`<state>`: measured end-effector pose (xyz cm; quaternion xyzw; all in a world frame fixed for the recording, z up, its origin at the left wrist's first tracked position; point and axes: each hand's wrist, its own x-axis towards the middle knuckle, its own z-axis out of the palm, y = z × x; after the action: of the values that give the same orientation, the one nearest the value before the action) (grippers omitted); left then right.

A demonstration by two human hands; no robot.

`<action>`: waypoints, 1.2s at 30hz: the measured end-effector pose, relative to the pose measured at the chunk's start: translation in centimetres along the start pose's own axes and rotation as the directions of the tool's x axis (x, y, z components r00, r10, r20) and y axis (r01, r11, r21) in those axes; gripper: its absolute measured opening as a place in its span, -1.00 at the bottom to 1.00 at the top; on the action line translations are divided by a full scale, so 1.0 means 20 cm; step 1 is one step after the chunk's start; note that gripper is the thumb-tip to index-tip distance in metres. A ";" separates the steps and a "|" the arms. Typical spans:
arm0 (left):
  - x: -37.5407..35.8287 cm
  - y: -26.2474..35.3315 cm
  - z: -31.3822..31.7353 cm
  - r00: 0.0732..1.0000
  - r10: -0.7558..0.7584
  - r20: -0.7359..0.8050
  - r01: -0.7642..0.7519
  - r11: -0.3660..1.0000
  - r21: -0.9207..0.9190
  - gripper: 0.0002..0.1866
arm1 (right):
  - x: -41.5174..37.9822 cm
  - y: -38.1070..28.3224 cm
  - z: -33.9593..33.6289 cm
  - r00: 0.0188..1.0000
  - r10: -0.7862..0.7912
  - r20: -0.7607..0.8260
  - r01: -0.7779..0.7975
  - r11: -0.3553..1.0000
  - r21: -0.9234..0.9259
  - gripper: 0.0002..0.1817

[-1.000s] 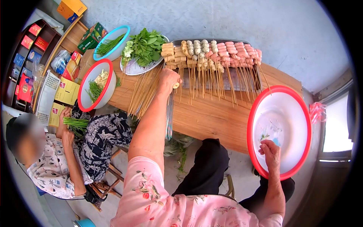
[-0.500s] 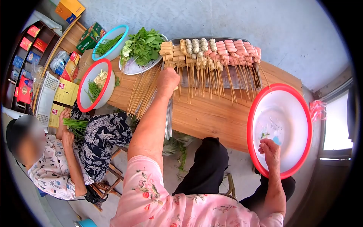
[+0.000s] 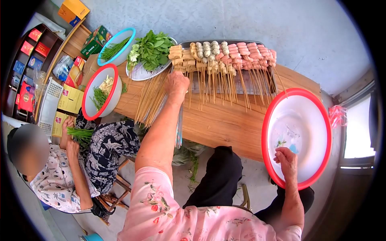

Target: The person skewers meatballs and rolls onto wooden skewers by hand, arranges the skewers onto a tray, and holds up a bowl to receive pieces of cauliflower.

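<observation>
My left hand (image 3: 177, 83) is closed at the left end of a metal tray (image 3: 263, 86), close by skewers of tan, tofu-like rolls (image 3: 175, 52). Its fingertips are hidden behind the back of the hand, and I cannot tell what they hold. Bare wooden sticks (image 3: 150, 100) fan out beside the wrist, and thin grey sticks (image 3: 179, 134) show under the forearm. Over the near edge of a red-rimmed white basin (image 3: 317, 132), my right hand (image 3: 288, 162) has its fingers curled together. A small green sprig (image 3: 281, 143) shows just beyond its fingertips.
Skewered grey balls (image 3: 215, 48) and pink sausage pieces (image 3: 253, 52) fill the tray. Left of it stand a plate of leafy greens (image 3: 152, 50), a blue-rimmed bowl (image 3: 130, 44) and a red-rimmed bowl (image 3: 114, 92). A seated person (image 3: 60, 172) at left holds green stalks (image 3: 81, 134).
My left hand has shifted slightly to the left at the tray's end. My right hand stays over the basin, with its fingers still curled.
</observation>
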<state>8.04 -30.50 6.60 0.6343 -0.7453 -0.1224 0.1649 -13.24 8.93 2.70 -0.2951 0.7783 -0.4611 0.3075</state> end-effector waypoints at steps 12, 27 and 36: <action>-0.06 -0.02 -0.01 0.926 0.308 -0.219 -0.264 0.942 0.207 -0.92 | 0.00 -0.01 0.00 1.000 0.010 -0.001 -0.010 1.000 -0.010 -0.86; -0.22 -0.12 -0.11 0.863 0.378 -0.334 -0.317 0.922 0.224 -0.95 | -0.01 -0.03 0.00 0.999 -0.034 -0.019 0.034 0.999 -0.023 -0.87; -0.91 0.20 -0.24 0.939 0.165 -0.301 -0.323 0.719 -0.615 -1.00 | -0.10 -0.24 0.01 0.966 -0.248 -0.068 0.247 0.969 -0.020 -0.81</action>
<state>8.97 -11.72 10.99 0.4408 -0.7084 -0.2802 0.4747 -11.01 8.33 7.41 -0.3754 0.7482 -0.5016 0.2184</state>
